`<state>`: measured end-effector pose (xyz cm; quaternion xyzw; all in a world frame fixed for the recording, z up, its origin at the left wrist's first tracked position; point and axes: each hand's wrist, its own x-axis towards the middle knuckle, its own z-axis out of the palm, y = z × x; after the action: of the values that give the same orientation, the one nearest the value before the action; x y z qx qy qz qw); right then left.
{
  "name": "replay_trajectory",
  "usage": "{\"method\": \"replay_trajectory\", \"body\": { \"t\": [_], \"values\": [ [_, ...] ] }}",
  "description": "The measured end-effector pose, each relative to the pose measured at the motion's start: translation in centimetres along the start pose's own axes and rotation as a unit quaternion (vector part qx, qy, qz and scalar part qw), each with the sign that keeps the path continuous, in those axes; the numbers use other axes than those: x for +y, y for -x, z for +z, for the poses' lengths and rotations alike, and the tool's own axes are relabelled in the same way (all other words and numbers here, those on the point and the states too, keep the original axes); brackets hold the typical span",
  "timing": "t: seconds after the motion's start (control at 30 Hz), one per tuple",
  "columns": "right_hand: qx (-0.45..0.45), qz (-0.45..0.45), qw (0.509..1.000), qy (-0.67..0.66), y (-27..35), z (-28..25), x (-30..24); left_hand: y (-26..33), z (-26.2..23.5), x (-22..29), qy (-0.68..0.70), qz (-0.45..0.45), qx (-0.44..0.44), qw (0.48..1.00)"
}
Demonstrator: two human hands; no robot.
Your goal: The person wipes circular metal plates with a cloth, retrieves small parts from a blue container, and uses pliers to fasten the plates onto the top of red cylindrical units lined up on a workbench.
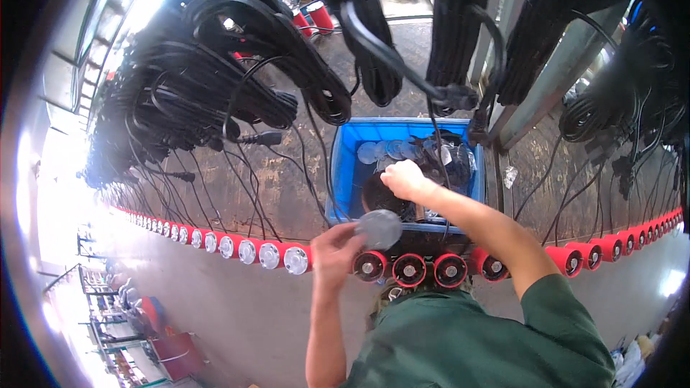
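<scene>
A round, clear plastic cover [379, 230] is held at its edge by my left hand [333, 253], above the row of red cylinders at the bench's front edge. My right hand [407, 179] reaches into a blue plastic bin [335, 179], its fingers closed; whatever is in them is hidden. Several clear discs [381, 151] and dark parts [451, 162] lie in the bin around that hand. Just below and right of my left hand, a red cylinder [369, 266] faces me with its dark end uncovered. To the left, a cylinder with a clear cover [295, 260] sits in the same row.
Bundles of black cable [237, 79] hang over the worn bench [287, 194], with loose cords and plugs dangling down. A metal post [560, 75] stands right of the bin. More open red cylinders [571, 261] continue along the bench edge to the right.
</scene>
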<state>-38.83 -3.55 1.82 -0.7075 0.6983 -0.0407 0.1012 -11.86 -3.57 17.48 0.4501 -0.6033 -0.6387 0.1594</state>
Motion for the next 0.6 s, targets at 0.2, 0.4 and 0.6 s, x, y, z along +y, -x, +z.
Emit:
{"method": "replay_trajectory", "body": {
  "t": [0.2, 0.4, 0.6],
  "values": [
    [0.038, 0.069, 0.996, 0.046, -2.3, 4.3, -3.3, 5.6, -7.8, -1.3, 0.523, 0.075, -0.106, 0.842],
    [0.023, 0.072, 0.997, -0.007, -1.6, 2.6, -2.5, 4.2, -8.7, -7.0, 0.493, -0.024, -0.027, 0.869],
    [0.103, 0.121, 0.982, -0.1, 1.3, -1.9, -3.6, -6.1, -6.5, -12.0, 0.33, -0.065, 0.143, 0.931]
  ]
}}
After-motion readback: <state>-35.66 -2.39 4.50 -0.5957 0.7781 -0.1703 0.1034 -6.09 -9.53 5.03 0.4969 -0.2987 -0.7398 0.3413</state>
